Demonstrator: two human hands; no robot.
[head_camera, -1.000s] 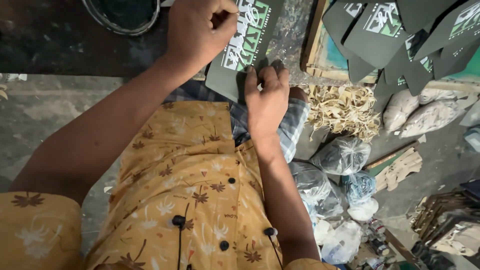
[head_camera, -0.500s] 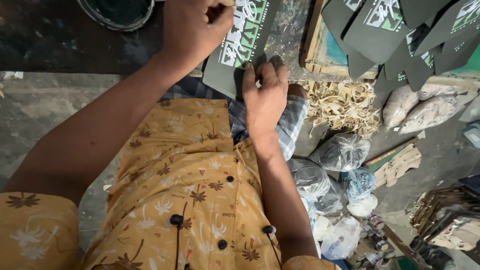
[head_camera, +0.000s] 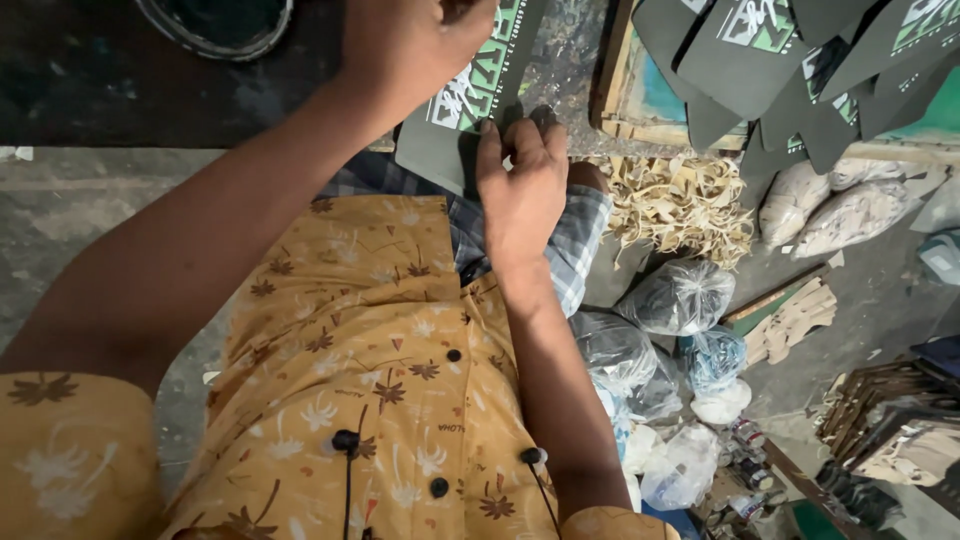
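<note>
Resting under both hands' grip (head_camera: 520, 180): printed dark sheet (head_camera: 450, 140)

1. The place looks like a small printing or cutting workshop with a rough concrete floor (head_camera: 80, 210), stained and dusty.
2. A stack of identical dark printed sheets (head_camera: 800, 60) with green and white designs lies fanned over a wooden frame (head_camera: 625, 110), which points to batch work.
3. A heap of pale offcut strips (head_camera: 680, 205) lies on the floor beside the frame.
4. Several knotted plastic bags (head_camera: 680, 295) of material sit crowded together on the floor, with two pale stuffed sacks (head_camera: 830, 205) near them.
5. A round dark basin (head_camera: 215, 20) sits at the top edge.
6. Cardboard pieces (head_camera: 795, 320) and cluttered odds and ends fill the right corner.
</note>
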